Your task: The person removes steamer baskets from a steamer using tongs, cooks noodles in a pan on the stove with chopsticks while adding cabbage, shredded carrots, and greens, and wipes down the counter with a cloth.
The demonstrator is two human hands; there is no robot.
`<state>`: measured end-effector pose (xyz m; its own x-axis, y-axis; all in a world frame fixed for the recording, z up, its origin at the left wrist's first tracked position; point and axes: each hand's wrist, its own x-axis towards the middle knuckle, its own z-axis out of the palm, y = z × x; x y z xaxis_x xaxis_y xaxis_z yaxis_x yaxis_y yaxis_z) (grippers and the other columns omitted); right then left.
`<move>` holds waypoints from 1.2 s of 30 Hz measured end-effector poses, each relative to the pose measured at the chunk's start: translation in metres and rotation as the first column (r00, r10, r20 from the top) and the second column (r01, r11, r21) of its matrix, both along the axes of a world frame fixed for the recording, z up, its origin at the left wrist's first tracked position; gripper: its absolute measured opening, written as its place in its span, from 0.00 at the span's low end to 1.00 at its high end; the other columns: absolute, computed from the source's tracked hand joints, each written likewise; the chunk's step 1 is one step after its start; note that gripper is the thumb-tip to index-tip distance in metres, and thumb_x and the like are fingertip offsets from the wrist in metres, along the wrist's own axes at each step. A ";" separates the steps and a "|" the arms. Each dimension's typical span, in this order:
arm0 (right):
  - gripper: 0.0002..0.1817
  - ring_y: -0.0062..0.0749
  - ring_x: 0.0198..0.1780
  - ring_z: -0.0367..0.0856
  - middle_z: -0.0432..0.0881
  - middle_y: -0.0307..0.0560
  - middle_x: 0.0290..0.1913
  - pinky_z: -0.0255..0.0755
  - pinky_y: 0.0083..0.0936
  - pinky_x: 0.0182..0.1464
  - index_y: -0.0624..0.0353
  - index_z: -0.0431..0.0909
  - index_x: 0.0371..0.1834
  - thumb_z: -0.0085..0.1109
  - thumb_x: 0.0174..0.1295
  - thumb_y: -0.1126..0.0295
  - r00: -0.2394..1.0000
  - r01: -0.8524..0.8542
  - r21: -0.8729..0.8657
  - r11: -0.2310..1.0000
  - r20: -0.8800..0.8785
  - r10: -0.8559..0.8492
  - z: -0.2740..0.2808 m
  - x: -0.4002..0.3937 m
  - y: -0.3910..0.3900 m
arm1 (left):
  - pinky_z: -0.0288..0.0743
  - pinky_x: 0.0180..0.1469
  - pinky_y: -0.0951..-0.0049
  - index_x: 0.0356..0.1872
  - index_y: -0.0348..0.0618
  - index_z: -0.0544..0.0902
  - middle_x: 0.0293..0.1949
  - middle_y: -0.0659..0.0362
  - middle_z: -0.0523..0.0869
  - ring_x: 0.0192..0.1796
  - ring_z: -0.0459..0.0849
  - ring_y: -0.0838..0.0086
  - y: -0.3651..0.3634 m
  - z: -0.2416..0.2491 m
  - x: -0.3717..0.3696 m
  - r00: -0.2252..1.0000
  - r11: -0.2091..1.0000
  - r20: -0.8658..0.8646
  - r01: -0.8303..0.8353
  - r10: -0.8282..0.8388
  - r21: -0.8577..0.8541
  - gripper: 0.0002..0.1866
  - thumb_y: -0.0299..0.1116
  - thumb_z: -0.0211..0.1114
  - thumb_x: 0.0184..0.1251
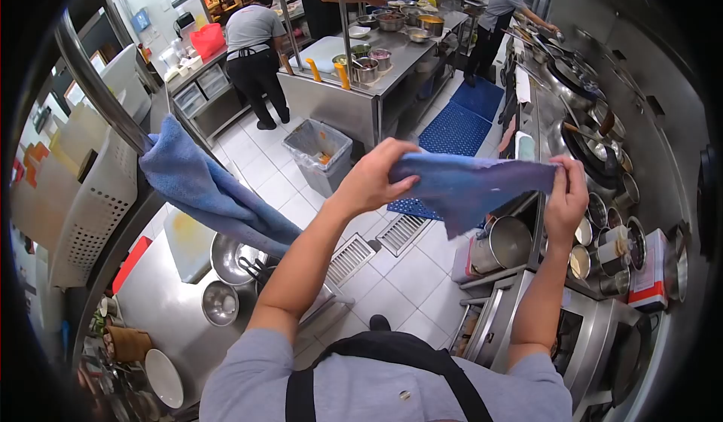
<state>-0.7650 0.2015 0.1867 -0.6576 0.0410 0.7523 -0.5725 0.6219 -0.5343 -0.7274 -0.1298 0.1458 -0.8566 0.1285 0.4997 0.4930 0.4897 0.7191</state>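
A blue-purple cloth (471,185) is stretched in the air in front of me at about chest height. My left hand (379,175) is closed on one end of it, thumb over the near side. The opposite corner is pinched in the fingers of my right hand (566,198). Between my hands the upper edge runs nearly straight, while the lower part sags into a point. A second blue towel (207,185) hangs over a metal rail to my left, with neither hand on it.
On my left, a steel counter (151,301) bears a cutting board (188,245) and metal bowls (221,302). A lined bin (319,151) stands ahead. Pots and woks (568,83) line the stove at right. Two people (252,34) (506,12) work farther off; another stands partly hidden behind shelving.
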 end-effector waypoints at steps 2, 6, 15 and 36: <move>0.08 0.35 0.44 0.80 0.80 0.50 0.41 0.72 0.27 0.50 0.64 0.79 0.43 0.48 0.72 0.78 0.996 0.064 -0.087 0.994 -0.061 -0.070 -0.015 0.009 -0.011 | 0.79 0.43 0.62 0.49 0.44 0.81 0.36 0.51 0.83 0.42 0.83 0.52 -0.008 -0.007 0.005 0.965 0.971 -0.261 -0.052 -0.011 -0.233 0.19 0.23 0.72 0.54; 0.12 0.55 0.46 0.82 0.84 0.58 0.41 0.74 0.43 0.53 0.64 0.80 0.42 0.46 0.61 0.81 0.888 -0.274 0.134 0.952 0.416 0.197 -0.190 -0.031 -0.042 | 0.78 0.47 0.51 0.47 0.42 0.82 0.42 0.45 0.86 0.48 0.85 0.48 -0.046 -0.193 -0.020 0.926 0.796 0.358 0.127 0.118 -0.591 0.13 0.27 0.62 0.60; 0.10 0.47 0.47 0.84 0.84 0.54 0.42 0.74 0.36 0.53 0.64 0.81 0.45 0.49 0.68 0.80 0.970 -0.093 -0.042 0.995 0.221 0.100 -0.148 -0.024 -0.039 | 0.77 0.48 0.54 0.52 0.41 0.75 0.37 0.40 0.85 0.44 0.85 0.44 -0.051 -0.146 0.045 0.945 0.987 0.293 -0.117 0.145 -0.112 0.13 0.25 0.57 0.67; 0.07 0.29 0.26 0.77 0.81 0.48 0.27 0.69 0.26 0.32 0.63 0.83 0.40 0.56 0.65 0.77 0.415 -0.791 -0.048 0.609 0.690 0.593 -0.083 0.087 -0.060 | 0.75 0.46 0.72 0.49 0.39 0.83 0.37 0.60 0.85 0.41 0.80 0.77 -0.090 -0.102 0.335 0.797 0.970 0.604 -0.171 0.034 0.172 0.13 0.37 0.58 0.75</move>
<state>-0.6775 0.1417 0.1042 -0.6429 -0.7610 0.0871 -0.4895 0.3207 -0.8109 -0.3925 -0.2195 0.0440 -0.9941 -0.0241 -0.1058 -0.1080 0.3189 0.9416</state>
